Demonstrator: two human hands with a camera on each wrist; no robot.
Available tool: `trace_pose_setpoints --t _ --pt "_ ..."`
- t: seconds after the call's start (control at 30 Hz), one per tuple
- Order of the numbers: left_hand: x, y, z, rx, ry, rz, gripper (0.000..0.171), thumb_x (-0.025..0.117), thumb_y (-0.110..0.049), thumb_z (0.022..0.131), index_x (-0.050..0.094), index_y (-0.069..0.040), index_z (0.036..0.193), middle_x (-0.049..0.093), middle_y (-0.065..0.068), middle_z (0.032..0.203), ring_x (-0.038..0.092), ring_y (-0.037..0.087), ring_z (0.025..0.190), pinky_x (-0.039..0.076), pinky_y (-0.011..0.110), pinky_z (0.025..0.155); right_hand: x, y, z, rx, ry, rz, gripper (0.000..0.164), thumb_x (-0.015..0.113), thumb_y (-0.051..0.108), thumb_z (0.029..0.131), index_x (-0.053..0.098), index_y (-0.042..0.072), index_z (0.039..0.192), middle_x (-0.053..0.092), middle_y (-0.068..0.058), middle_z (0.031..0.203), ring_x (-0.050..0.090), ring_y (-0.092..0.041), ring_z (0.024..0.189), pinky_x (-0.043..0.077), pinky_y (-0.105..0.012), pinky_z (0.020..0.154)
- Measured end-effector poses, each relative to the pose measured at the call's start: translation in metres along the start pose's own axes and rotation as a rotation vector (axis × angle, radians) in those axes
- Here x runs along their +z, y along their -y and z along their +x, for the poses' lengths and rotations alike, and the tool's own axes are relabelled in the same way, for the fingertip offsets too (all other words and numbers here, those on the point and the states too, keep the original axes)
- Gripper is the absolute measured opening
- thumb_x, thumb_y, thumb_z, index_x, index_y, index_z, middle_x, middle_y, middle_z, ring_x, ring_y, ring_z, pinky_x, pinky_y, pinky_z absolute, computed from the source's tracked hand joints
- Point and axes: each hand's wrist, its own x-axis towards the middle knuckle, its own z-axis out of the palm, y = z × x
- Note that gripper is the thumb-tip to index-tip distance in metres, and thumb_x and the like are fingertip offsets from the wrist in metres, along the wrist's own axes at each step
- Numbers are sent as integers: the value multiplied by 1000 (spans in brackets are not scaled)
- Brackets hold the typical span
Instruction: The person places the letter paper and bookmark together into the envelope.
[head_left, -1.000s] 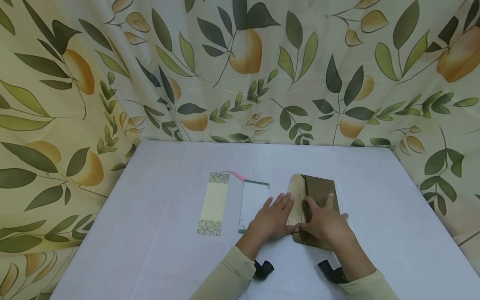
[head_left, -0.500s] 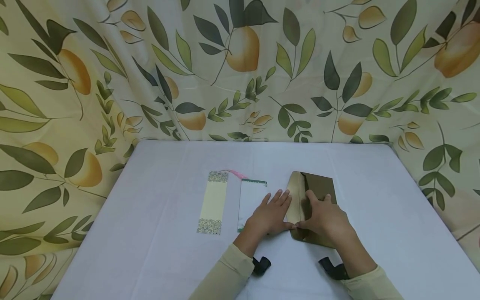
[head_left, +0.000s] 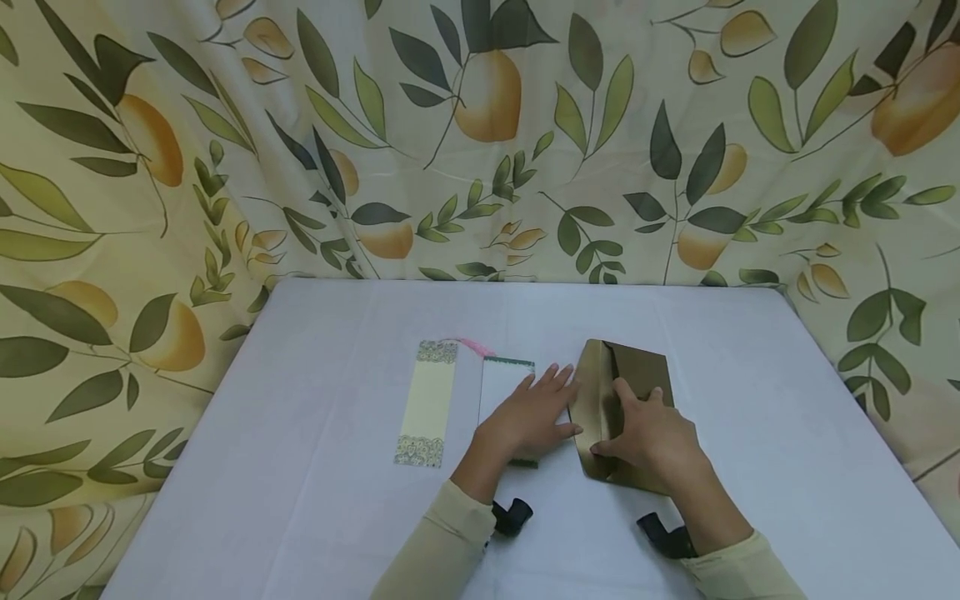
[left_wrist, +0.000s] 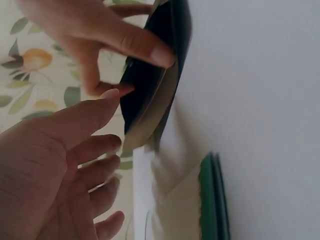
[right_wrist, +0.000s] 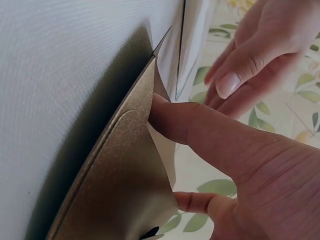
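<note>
Left hand (head_left: 528, 412) shifted onto card (head_left: 504, 392) | right hand (head_left: 648, 433) pinching envelope (head_left: 637, 375) flap, left fingers spread | next: slide card in

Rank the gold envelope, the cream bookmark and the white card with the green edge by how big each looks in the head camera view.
1. Gold envelope, clearly largest, though the right hand covers part.
2 and 3. Cream bookmark and white card: too alike to rank, since the left hand hides much of the card.
</note>
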Motion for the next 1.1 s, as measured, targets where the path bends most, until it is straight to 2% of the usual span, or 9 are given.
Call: trace_pose_setpoints --t 0.2,0.27,0.43,0.6,0.67,0.83,0.9,1.1 --pt "-12 19 -9 -13 0 -115 59 59 -39 106 44 -16 159 28 7 168 19 26 155 19 38 122 1 1 -2 7 12 -3 105 89 50 77 34 -1 152 25 -59 139 67 -50 81 54 -54 60" --pt "-16 26 -12 -15 -9 -150 56 60 -36 106 47 -16 157 32 7 166 23 25 154 22 40 121 0 2 -2 9 14 -3 104 88 49 77 34 -1 152 25 -59 139 67 -46 76 53 -52 58" --pt "-22 44 -18 -38 -62 -254 52 66 -29 103 54 -14 152 40 6 162 33 20 150 28 39 119 -1 3 -3 5 11 -4 103 88 48 78 35 -1 151 25 -59 139 66 -41 70 53 -50 57" --pt "-24 61 -23 -58 -107 -304 52 69 -24 102 55 -12 150 42 10 160 36 25 148 29 40 118 -2 4 -2 7 20 2 103 87 48 79 34 0 152 23 -59 140 62 -35 63 51 -48 56" --pt "-24 67 -25 -87 -125 -324 53 71 -24 101 56 -12 150 39 12 162 35 28 149 31 44 117 -2 3 -2 7 28 5 102 87 47 79 33 0 152 21 -60 141 61 -33 61 51 -47 55" --pt "-26 76 -36 -210 -154 -364 61 80 -23 93 57 -16 149 29 16 164 30 36 148 37 55 111 1 3 0 -2 38 13 102 86 47 80 32 1 153 20 -59 142 61 -32 60 50 -46 56" --pt "-28 79 -40 -242 -153 -365 65 83 -24 91 56 -18 150 31 18 160 32 37 142 40 56 107 1 4 1 -4 36 16 102 86 47 80 32 1 153 20 -59 143 61 -32 62 51 -47 57" --pt "-28 89 -45 -245 -119 -388 69 82 -25 91 51 -19 153 44 18 132 41 32 120 48 49 94 -3 5 -3 11 38 25 102 86 46 81 31 0 154 18 -58 144 61 -32 61 50 -46 56"
